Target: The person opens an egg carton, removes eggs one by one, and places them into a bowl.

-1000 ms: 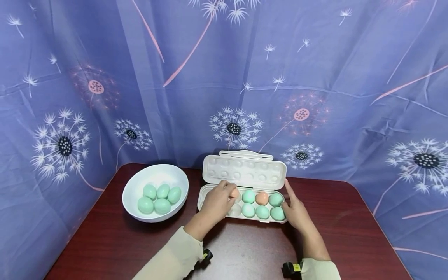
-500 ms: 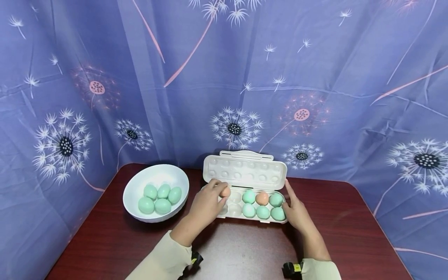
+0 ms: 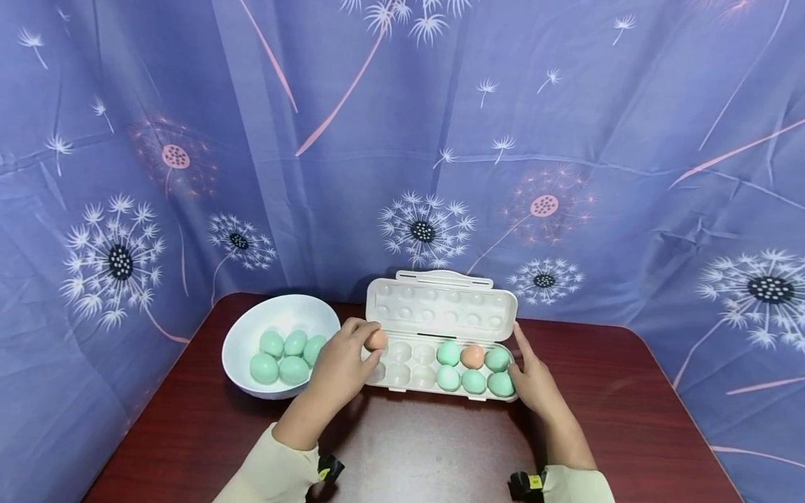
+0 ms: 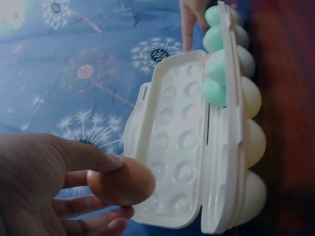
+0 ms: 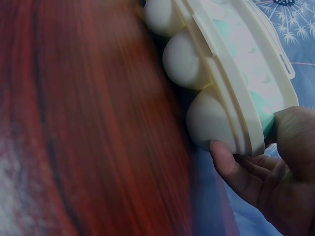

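My left hand pinches a brown egg above the left end of an egg carton. In the left wrist view, the thumb lies on top of the brown egg and the fingers curl under it. The pale plastic carton stands with its lid tilted back. Several green eggs and one brown egg sit in its right half. My right hand grips the carton's right end, one finger stretched along the lid's edge. A fingertip presses the cup's underside in the right wrist view.
A white bowl with several green eggs stands left of the carton, beside my left hand. Both rest on a dark red wooden table. Behind the table hangs a blue curtain with a dandelion print.
My left hand has moved left along the carton with the brown egg, from near its middle to its left end, uncovering hollows. My right hand has stayed at the right end.
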The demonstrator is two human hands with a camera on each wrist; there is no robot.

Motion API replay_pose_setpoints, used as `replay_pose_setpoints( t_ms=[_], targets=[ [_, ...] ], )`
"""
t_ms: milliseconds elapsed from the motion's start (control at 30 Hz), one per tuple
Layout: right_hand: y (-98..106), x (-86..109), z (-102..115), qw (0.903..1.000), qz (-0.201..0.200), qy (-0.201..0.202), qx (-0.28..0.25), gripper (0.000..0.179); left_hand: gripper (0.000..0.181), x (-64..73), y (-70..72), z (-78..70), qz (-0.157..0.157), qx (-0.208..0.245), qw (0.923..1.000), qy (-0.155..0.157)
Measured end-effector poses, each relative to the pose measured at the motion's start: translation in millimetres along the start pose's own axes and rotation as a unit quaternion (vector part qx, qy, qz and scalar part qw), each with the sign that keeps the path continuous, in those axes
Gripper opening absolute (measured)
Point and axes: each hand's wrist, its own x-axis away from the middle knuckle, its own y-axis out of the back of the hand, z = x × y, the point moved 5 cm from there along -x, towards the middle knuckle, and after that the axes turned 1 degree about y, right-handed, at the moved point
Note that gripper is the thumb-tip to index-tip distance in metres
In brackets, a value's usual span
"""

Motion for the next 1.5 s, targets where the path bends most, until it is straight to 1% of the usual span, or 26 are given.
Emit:
replay_pose_setpoints(
  t_ms=[133,400,533,667,833,967,1100,1267,1500],
  targets=[
    [-1,0.0,0,1.0,-0.002,0.002,0.0,0.085,0.043,2.2,9.0,7.0,-0.006,-0.003,0.9998,0.019],
    [-2,-0.9,0,1.0,0.003,0.0,-0.002,0.085,0.042,6.7,24.3,26.4,-0.033,0.008,0.9985,0.043],
    [-2,-1.6,1,1.0,0.005,-0.002,-0.003,0.085,0.044,8.9,29.8,38.4,-0.03,0.009,0.9977,0.06],
    [-2,-1.4,2,1.0,0.003,0.002,-0.001,0.085,0.043,12.4,35.2,50.3,-0.019,0.009,0.9965,0.081],
    [-1,0.1,3,1.0,-0.003,0.006,0.003,0.085,0.043,16.2,40.3,61.7,-0.025,-0.008,0.9952,0.095],
    [-1,0.1,2,0.9999,-0.004,0.008,0.005,0.085,0.04,16.9,42.1,67.6,-0.025,-0.023,0.9936,0.108],
    [-1,-1.1,-1,0.9999,-0.005,0.008,0.004,0.086,0.04,16.7,40.7,72.6,-0.013,-0.028,0.9916,0.126],
    [-1,-1.6,-2,1.0,-0.002,0.007,0.006,0.086,0.039,15.9,37.3,79.6,-0.005,-0.037,0.991,0.129],
    [-1,-2.3,-3,0.9999,0.0,0.007,0.008,0.085,0.04,16.4,34.8,91.4,0.028,-0.033,0.9893,0.139]
  ],
)
